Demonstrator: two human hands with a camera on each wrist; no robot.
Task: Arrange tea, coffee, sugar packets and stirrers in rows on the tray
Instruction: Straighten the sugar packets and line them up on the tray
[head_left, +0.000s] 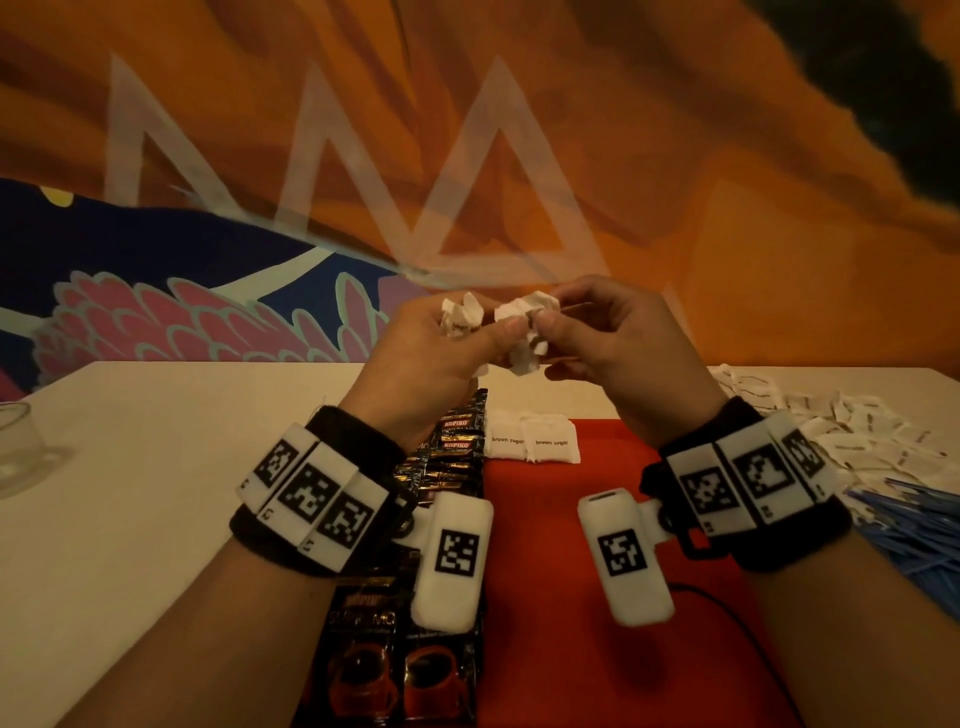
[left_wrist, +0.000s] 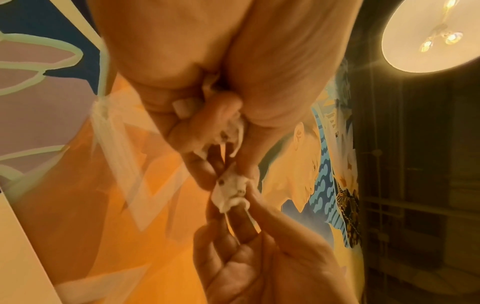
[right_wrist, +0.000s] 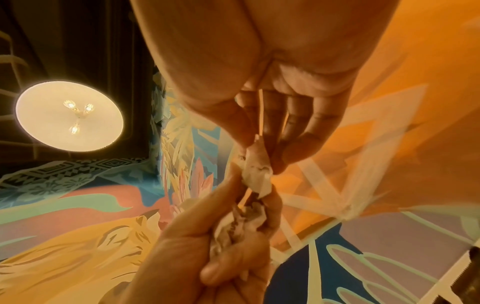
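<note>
Both hands' fingers (head_left: 519, 326) around sugar packets (head_left: 524, 312)

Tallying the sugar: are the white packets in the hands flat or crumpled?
Crumpled: the white packets bunch in folds between left hand and right hand.

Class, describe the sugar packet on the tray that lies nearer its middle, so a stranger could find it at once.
Start at the red tray and look to its far edge, beyond the raised hands. Two white brown sugar packets lie side by side; yours is the right-hand packet, away from the black coffee sachets.

"KOPIKO" on dark coffee sachets (head_left: 456, 447); "brown sugar" on 2 white packets (head_left: 550, 441)
</note>
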